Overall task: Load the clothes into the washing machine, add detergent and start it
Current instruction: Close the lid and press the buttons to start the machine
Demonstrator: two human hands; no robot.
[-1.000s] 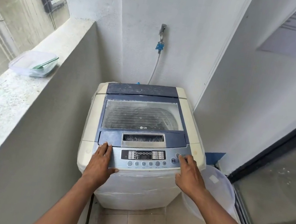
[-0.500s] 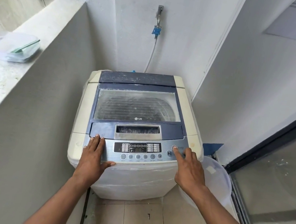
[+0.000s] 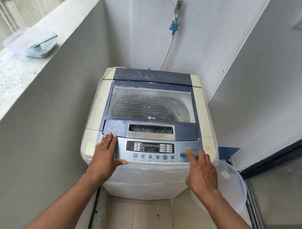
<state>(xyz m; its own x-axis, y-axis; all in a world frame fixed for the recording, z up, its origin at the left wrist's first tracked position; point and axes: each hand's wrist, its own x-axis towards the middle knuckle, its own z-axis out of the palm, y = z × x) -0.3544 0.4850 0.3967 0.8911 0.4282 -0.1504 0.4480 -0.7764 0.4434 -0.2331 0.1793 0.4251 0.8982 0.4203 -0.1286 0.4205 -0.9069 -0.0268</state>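
Two bare hands laid on a boxy top-loading washing machine, glass lid shut, left hand flat, fingers together, at 9 o'clock of the glossy control panel, right hand at 3 o'clock, forefinger extended onto the round power button, nothing held.

The washing machine stands in a corner, its back to the rear wall, a low wall with a ledge along its left. On the ledge, well to the left of the machine, sits a lidded container. Behind and above the machine a tap is fixed to the rear wall, its hose dropping behind the lid. Right of the machine, on the floor, stands a tub (touching or merely beside it, I cannot tell). The left hand lies flat on the control panel's left end; the right hand is at its right end, forefinger on the power button.
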